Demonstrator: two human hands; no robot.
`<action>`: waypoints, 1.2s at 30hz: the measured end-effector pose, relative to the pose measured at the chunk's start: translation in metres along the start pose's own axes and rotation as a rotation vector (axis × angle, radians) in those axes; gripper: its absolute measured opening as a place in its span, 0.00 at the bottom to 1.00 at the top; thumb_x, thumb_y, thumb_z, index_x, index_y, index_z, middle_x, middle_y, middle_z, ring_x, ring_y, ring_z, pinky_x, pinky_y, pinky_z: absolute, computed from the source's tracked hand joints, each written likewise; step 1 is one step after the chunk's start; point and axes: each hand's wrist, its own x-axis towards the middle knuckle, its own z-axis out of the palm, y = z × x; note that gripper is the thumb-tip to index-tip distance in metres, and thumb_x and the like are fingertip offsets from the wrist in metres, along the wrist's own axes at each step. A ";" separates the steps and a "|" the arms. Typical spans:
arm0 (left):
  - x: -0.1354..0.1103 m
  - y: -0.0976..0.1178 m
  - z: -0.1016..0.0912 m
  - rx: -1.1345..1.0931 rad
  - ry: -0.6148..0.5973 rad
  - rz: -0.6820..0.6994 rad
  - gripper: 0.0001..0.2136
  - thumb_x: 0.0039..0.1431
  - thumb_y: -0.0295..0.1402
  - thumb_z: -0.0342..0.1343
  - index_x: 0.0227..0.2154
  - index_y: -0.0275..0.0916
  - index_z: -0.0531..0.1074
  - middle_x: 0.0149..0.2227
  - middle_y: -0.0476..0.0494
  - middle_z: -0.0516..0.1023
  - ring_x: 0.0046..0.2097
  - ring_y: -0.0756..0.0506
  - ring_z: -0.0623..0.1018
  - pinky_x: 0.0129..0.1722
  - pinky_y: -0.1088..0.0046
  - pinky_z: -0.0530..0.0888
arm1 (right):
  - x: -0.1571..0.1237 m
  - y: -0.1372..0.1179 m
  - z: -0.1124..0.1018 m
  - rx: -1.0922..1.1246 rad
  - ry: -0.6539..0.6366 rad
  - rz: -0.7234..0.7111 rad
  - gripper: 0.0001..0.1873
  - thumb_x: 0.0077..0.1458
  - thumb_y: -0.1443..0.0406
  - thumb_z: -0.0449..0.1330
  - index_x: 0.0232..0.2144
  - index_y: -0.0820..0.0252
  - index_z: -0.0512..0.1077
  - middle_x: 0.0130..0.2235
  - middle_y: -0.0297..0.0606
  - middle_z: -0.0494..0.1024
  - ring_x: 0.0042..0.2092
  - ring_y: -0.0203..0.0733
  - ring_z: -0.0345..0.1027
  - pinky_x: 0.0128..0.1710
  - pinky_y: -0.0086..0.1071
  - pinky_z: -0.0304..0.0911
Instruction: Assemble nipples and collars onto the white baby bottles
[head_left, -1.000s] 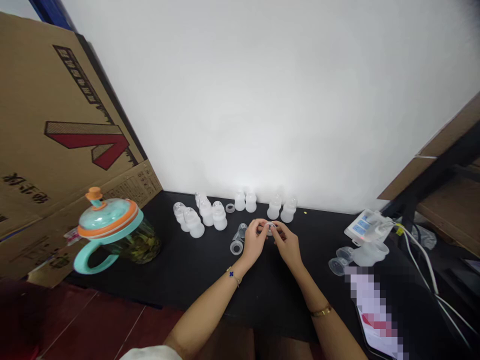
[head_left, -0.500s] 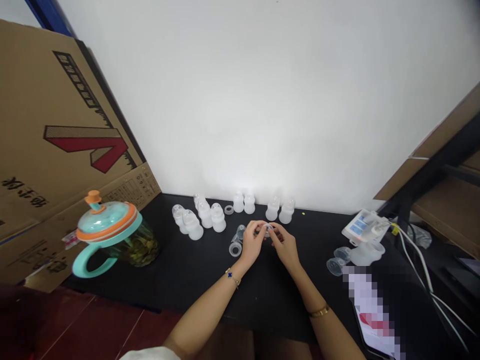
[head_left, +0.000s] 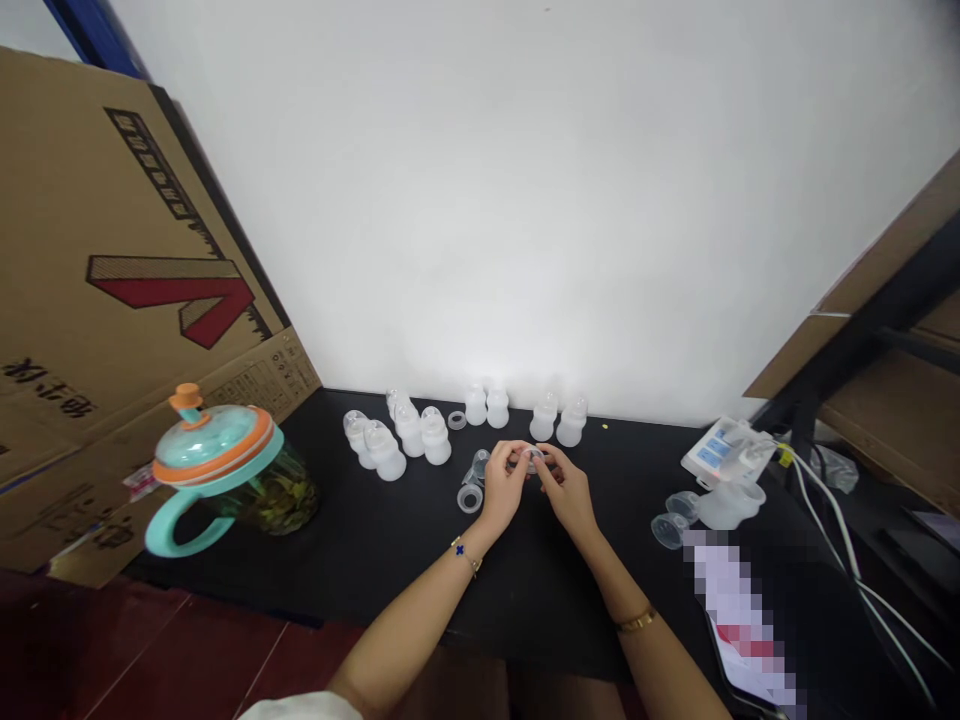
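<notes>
Both hands meet over the middle of the black table, toward its far side. The left hand and the right hand pinch a small clear part between their fingertips, thumbs and forefingers closed on it from either side. It is too small to say exactly what it is, though it looks like a round cap or ring. Just left of the left hand lie a clear ring and another clear piece, both apart from the fingers. Beyond the hands, along the far edge by the white wall, stand small white bottles in loose groups, with a loose ring among them. At the near left sits a mug with a teal handle and an orange-rimmed lid, in front of a leaning cardboard box. To the right a white device rests beside white cables.
</notes>
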 end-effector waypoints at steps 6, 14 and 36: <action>-0.001 -0.003 0.002 -0.131 0.040 -0.062 0.13 0.63 0.44 0.54 0.41 0.40 0.73 0.41 0.41 0.76 0.37 0.46 0.79 0.36 0.69 0.79 | 0.002 0.004 0.002 0.026 -0.005 0.085 0.20 0.56 0.48 0.59 0.40 0.57 0.75 0.37 0.39 0.81 0.24 0.38 0.70 0.25 0.31 0.65; 0.000 -0.004 0.004 -0.010 0.020 -0.049 0.11 0.61 0.42 0.57 0.37 0.39 0.73 0.39 0.42 0.80 0.41 0.44 0.80 0.37 0.71 0.76 | 0.001 0.002 0.000 0.090 0.068 0.082 0.23 0.56 0.47 0.58 0.41 0.58 0.75 0.39 0.42 0.81 0.26 0.39 0.72 0.25 0.31 0.66; -0.002 0.008 0.002 0.076 -0.023 -0.025 0.10 0.61 0.40 0.57 0.39 0.39 0.74 0.33 0.44 0.81 0.36 0.45 0.81 0.29 0.75 0.72 | 0.001 -0.007 -0.005 0.041 0.071 0.065 0.22 0.59 0.50 0.56 0.46 0.58 0.77 0.38 0.39 0.81 0.26 0.39 0.69 0.26 0.31 0.67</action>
